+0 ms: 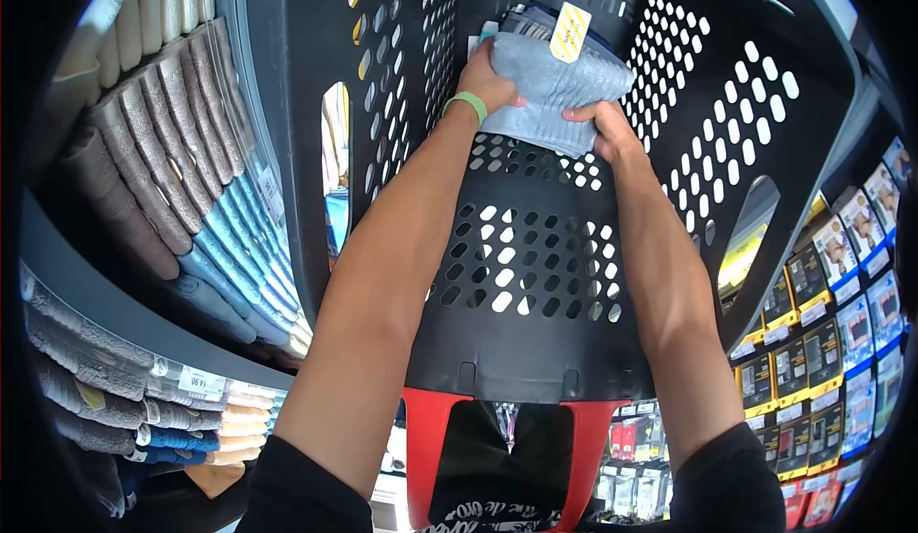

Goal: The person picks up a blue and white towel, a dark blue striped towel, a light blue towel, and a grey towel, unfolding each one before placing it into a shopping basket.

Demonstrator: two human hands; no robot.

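A folded grey-blue towel lies deep inside the black plastic shopping basket, at its far end. My left hand grips the towel's left side, with a green band around the wrist. On the near right corner, my right hand holds the towel with the thumb on top and the other fingers partly hidden. A yellow-and-white striped tag rests over the towel's far edge. Behind it, darker folded fabric shows, mostly covered by the towel.
Tall perforated basket walls rise on both sides of my arms. Left of the basket, shelves hold stacks of brown towels and blue towels, with a price label below. Packaged goods hang at the right. Red supports sit near my body.
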